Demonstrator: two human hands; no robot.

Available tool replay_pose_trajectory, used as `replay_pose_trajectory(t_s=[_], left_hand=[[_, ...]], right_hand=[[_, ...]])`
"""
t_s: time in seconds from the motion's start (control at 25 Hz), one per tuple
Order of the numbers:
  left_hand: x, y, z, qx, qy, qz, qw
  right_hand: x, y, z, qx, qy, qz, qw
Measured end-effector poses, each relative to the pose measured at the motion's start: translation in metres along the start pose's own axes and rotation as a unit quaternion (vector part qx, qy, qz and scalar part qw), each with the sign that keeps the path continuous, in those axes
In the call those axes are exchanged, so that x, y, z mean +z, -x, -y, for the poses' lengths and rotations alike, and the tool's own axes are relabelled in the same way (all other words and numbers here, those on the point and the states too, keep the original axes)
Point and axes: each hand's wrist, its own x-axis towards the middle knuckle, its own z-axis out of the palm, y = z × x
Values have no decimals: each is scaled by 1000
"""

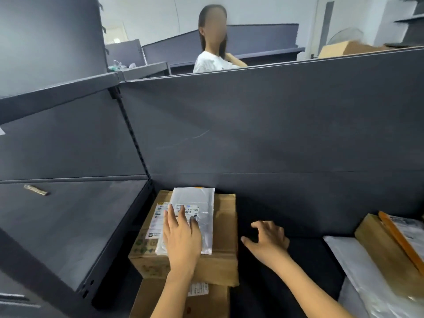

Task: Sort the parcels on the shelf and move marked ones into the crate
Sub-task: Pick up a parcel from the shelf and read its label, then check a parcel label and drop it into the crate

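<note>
A white plastic mailer (202, 203) with a printed label lies flat on top of a brown cardboard box (224, 221) on the dark shelf. My left hand (181, 237) rests flat on the mailer with its fingers straight, covering part of the label. My right hand (267, 239) hovers to the right of the box over the dark shelf surface, fingers spread and loosely bent, holding nothing. A second cardboard box (213, 304) with a label sits in front of and below the first one. No crate is in view.
At the right lie a white plastic parcel (358, 271), a brown box (385, 249) and an orange-edged envelope (399, 235). The dark shelf back panel (275, 134) rises behind. An adjoining shelf (68, 226) at the left holds a small strip of tape. A person stands beyond the shelving.
</note>
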Motion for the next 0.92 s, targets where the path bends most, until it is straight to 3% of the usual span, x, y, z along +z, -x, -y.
replay_pose_trajectory(t_s=[0.32, 0.56, 0.8, 0.92], left_hand=[[89, 40, -91, 217, 82, 35, 972], [151, 95, -149, 277, 122, 163, 939], [179, 134, -181, 294, 135, 242, 915], [184, 141, -185, 301, 124, 263, 908]], right_hand=[[-45, 46, -135, 199, -78, -106, 971], [-77, 102, -221, 329, -116, -168, 922], [-84, 128, -264, 375, -143, -168, 900], [-80, 121, -274, 342, -205, -180, 900]])
